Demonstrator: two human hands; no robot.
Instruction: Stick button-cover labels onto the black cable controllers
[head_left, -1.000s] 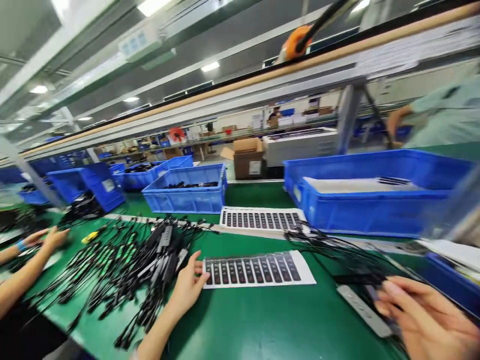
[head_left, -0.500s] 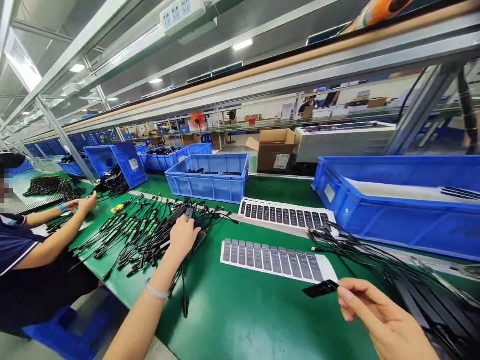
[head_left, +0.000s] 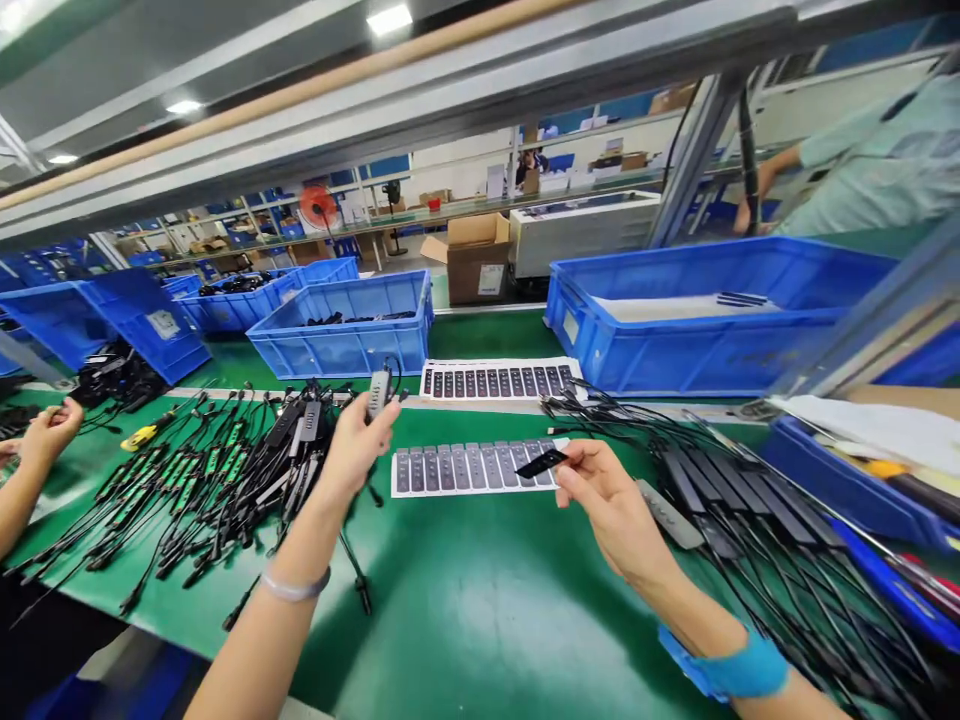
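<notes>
Head view: with thin black rectangular label [head_left: 536, 464], seemingly plastic, pinched by one end in right hand [head_left: 611, 505], steady grey oblong unit [head_left: 378, 388] gripped in left hand [head_left: 355, 437].

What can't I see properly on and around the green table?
In the head view:
Grey device: its lower end is hidden by the left hand.
Black strip: one end is covered by the right hand.
Nearer sheet's dark strips: marks too small to read.
Blue bin beyond the left hand: its front wall hides the bottom.
Co-worker's arm: cut off by the left edge.
</notes>
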